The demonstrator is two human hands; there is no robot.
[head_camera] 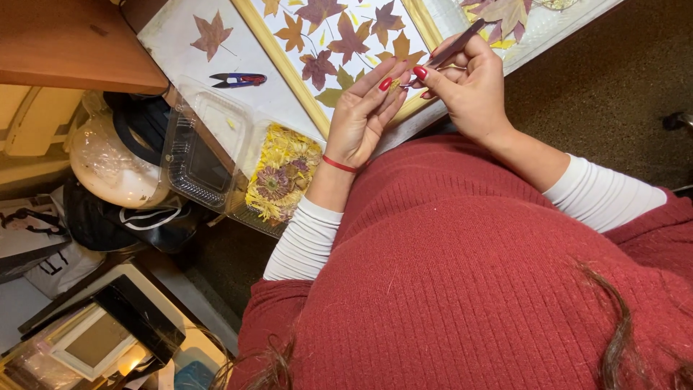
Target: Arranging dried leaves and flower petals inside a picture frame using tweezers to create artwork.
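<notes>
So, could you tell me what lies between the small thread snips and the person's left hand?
In the head view, the wooden frame edge runs between the thread snips and the left hand.

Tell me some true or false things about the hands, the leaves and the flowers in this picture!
1. The right hand holds dark tweezers. True.
2. The left hand holds the small snips. False: the snips lie alone on the white sheet, apart from both hands.
3. Pressed leaves lie inside a pale wooden frame. True.
4. The clear plastic box is shut. False: its lid is flipped open, and dried yellow and purple flowers fill one half.
5. The left wrist wears a thin red band. True.
</notes>
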